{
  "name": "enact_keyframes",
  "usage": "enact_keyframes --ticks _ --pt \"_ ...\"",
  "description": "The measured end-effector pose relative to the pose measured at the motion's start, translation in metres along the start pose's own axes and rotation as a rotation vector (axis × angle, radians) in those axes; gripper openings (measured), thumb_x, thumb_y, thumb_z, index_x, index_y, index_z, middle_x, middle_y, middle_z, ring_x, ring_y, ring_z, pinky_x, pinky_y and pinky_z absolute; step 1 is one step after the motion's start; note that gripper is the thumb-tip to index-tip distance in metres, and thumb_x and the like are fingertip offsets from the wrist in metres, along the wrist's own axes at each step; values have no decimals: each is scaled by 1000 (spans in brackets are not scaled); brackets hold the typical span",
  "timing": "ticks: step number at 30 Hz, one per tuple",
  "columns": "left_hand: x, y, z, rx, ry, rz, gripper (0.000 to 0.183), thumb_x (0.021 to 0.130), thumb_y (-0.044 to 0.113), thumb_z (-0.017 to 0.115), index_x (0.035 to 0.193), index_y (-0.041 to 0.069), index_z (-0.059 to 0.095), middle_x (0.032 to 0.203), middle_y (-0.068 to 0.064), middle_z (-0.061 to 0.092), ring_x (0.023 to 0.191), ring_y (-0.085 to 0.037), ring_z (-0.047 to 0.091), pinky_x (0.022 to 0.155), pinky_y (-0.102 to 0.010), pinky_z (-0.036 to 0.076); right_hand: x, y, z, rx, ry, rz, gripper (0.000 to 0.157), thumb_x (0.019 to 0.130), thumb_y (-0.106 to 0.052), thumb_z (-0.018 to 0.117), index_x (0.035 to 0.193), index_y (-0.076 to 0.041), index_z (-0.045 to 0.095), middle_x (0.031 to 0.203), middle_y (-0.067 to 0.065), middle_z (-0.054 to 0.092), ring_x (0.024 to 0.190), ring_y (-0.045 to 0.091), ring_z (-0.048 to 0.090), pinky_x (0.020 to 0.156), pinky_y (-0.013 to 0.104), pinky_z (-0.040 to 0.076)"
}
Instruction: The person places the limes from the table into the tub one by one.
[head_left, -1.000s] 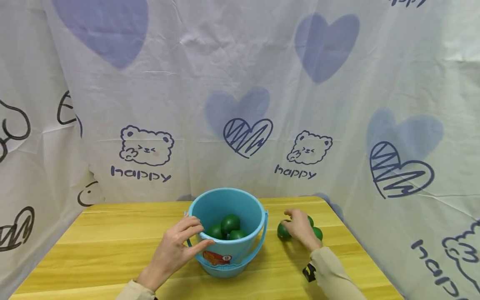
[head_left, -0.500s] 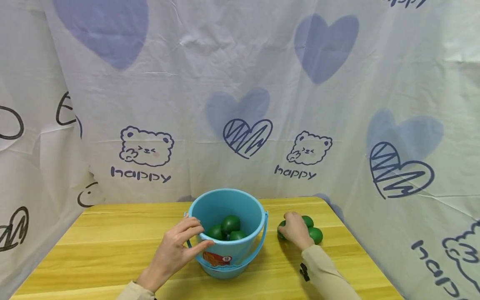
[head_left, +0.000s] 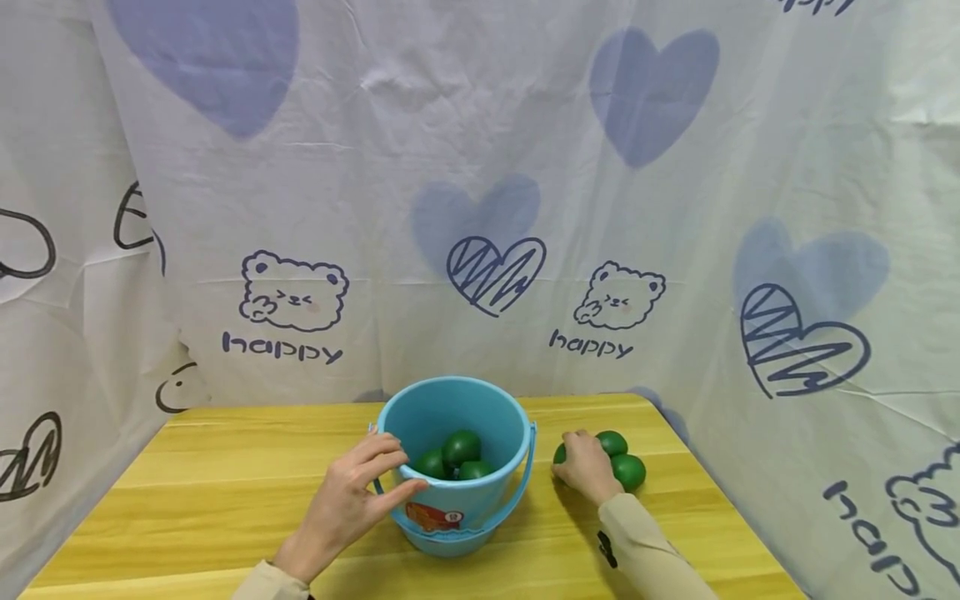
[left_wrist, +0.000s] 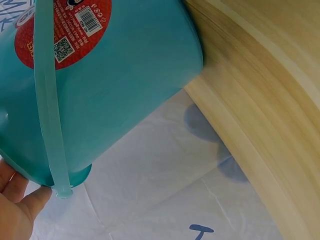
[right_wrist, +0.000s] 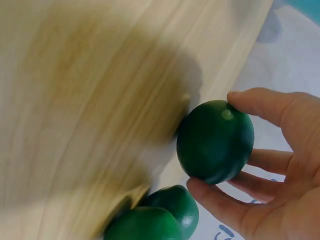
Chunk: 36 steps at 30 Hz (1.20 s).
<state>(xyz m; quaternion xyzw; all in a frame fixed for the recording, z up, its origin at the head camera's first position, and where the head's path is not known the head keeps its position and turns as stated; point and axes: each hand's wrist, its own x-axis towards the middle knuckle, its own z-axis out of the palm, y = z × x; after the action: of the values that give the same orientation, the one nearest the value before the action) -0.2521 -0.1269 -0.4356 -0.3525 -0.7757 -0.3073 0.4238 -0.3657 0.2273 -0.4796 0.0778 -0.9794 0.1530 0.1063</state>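
Note:
A light blue bucket [head_left: 487, 500] stands upright on the table with several green limes [head_left: 461, 448] inside. My left hand [head_left: 345, 500] grips its near left rim, with the thumb along the front; the left wrist view shows fingertips at the rim by the handle joint [left_wrist: 63, 192]. To the right of the bucket, my right hand [head_left: 588, 468] pinches a dark green lime [right_wrist: 214, 142] between thumb and fingers, close over the table. Two more limes lie right beside it, one nearer [head_left: 628, 473] and one farther back [head_left: 612, 442].
The bucket's handle [head_left: 517, 500] hangs down its front. The yellow wood-grain table [head_left: 225, 475] ends at a white printed cloth [head_left: 480, 167] behind and on both sides. A black strap [head_left: 606, 550] shows at the right wrist.
My right hand has moved slightly left and closed its fingers round the left lime, so the two other limes show more. The left hand and bucket have stayed in place.

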Motion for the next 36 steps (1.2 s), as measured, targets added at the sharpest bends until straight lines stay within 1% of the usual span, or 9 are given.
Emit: enact_keyframes --ticks 4,8,12,15,21,28,30,32,36 --pt "1 0 0 -1 0 0 28 73 33 86 91 16 73 100 5 67 93 -13 65 97 -53 51 -1 -1 0 66 -17 -4 53 79 -13 76 125 7 60 121 28 60 104 43 61 84 54 56" --pt "1 0 0 -2 -1 2 28 73 32 86 91 16 73 99 4 67 94 -15 65 97 -55 50 1 1 3 106 -34 21 58 78 -14 79 127 7 57 122 27 60 107 43 60 86 55 55" --pt "1 0 0 3 -7 -3 28 73 33 86 91 15 74 100 4 67 94 -15 65 98 -55 50 3 5 7 135 -52 47 64 77 -16 82 129 7 55 121 28 61 104 42 62 83 53 57" --pt "1 -1 0 9 -8 -4 28 73 34 86 91 15 74 100 5 67 94 -14 65 98 -54 50 5 8 8 176 -57 74 65 76 -16 81 131 7 54 120 27 62 100 39 64 78 50 58" --pt "0 -1 1 10 -4 -3 27 73 33 86 91 17 73 99 5 66 93 -13 64 98 -53 50 6 14 9 325 -67 127 61 78 -18 78 130 4 55 116 22 64 95 32 64 73 44 58" --pt "0 0 3 2 -19 -18 27 74 32 86 92 16 73 100 5 66 95 -13 64 101 -53 48 7 18 7 532 -21 190 50 81 -22 76 124 -2 61 107 16 67 88 26 64 70 38 56" --pt "0 1 3 -5 -19 -22 27 74 32 86 92 16 74 101 5 67 95 -14 65 101 -54 47 8 17 6 600 -9 206 51 82 -24 76 125 -2 60 106 16 66 87 25 64 70 37 57" --pt "0 1 4 -8 -13 -20 27 73 31 86 92 16 73 101 5 66 94 -13 64 101 -53 47 10 14 6 643 12 209 55 82 -25 77 128 -1 58 108 18 65 89 26 64 72 38 58" --pt "-1 1 4 -9 12 -8 27 72 30 87 92 17 73 100 5 66 93 -13 64 101 -51 48 14 6 7 735 24 220 59 82 -22 78 131 0 55 111 21 64 88 25 66 76 42 60"
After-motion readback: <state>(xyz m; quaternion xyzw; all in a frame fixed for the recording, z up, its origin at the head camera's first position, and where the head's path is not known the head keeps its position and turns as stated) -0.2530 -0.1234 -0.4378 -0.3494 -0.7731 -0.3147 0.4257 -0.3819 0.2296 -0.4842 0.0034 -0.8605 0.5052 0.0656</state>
